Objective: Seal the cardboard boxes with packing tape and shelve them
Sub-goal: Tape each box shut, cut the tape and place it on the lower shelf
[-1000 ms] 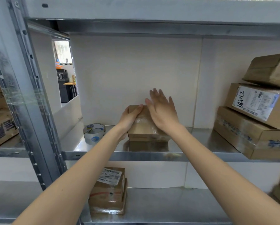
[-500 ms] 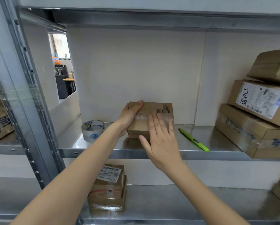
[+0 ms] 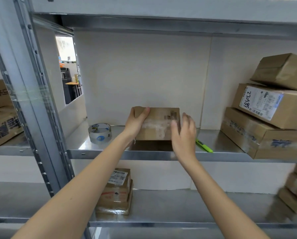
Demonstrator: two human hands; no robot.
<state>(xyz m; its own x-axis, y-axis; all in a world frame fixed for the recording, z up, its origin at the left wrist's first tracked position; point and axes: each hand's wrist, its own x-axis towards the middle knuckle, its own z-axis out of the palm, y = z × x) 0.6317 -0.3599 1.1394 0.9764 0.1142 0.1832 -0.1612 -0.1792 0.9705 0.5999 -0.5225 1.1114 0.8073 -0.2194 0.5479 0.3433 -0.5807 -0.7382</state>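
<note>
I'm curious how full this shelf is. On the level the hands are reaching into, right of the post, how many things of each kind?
Cardboard boxes: 4, the small box in the middle and a stack of three at right
Tape roll: 1
Green pen: 1
Total: 6

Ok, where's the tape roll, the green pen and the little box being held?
tape roll [image 3: 100, 133], head view, its side.
green pen [image 3: 204, 146], head view, its middle.
little box [image 3: 159, 125], head view, its taped top.
</note>
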